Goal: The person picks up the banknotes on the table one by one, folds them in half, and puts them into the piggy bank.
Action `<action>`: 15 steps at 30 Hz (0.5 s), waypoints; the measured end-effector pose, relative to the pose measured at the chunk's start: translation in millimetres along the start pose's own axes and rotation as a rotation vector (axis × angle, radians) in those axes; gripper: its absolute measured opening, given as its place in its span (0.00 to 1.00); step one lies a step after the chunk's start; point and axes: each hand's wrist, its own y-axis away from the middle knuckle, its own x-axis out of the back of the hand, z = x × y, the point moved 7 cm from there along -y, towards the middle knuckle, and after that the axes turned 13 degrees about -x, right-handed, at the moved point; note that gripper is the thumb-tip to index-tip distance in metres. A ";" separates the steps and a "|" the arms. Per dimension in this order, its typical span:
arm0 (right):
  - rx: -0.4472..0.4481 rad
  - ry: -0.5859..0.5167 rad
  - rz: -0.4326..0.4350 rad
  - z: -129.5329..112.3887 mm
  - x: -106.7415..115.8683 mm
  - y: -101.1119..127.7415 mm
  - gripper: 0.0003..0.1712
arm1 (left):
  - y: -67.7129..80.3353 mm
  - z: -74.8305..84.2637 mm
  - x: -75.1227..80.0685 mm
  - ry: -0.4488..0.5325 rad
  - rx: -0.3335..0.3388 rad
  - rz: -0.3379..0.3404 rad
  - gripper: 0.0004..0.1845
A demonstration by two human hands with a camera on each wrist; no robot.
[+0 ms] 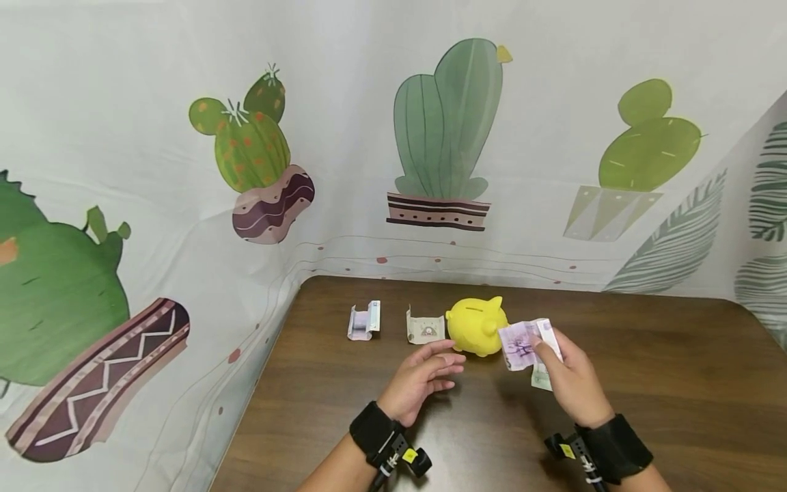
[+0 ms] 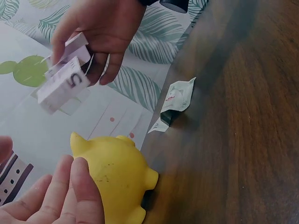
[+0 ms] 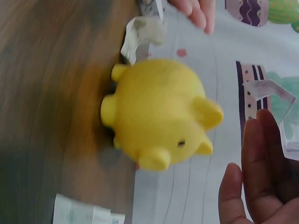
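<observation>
right hand (image 1: 568,376) pinches purple folded banknotes (image 1: 522,345) at the yellow plastic piggy bank's (image 1: 476,326) three o'clock, left hand (image 1: 421,376) relaxed; crumpled notes may jam its slot.

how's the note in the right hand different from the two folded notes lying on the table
The purple note is pinched in the right hand, off the table, beside the yellow piggy bank; the two folded notes lie untouched on the table, left of the bank. The held one looks flatter and larger; those two curl up at their ends. All are paper.

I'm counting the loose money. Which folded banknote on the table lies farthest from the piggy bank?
The purple-edged banknote at far left; the pale banknote sits right beside the piggy bank.
</observation>
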 end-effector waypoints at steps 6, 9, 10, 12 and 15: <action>0.058 -0.038 -0.052 -12.1 -20.7 2.6 0.21 | -0.3 1.0 -1.1 0.013 -0.005 -0.005 0.28; 0.081 -0.077 -0.102 -17.1 -31.1 3.2 0.21 | -0.2 1.2 -1.3 0.019 -0.012 -0.012 0.28; 0.078 -0.087 -0.118 -18.0 -34.2 3.6 0.22 | -0.2 1.1 -1.3 0.024 -0.014 -0.014 0.28; 0.076 -0.101 -0.138 -19.3 -39.3 4.6 0.22 | -0.2 1.3 -1.3 0.033 -0.020 -0.015 0.28; 0.067 -0.121 -0.161 -18.5 -45.5 6.1 0.23 | -0.8 2.0 -2.1 0.042 -0.026 -0.022 0.29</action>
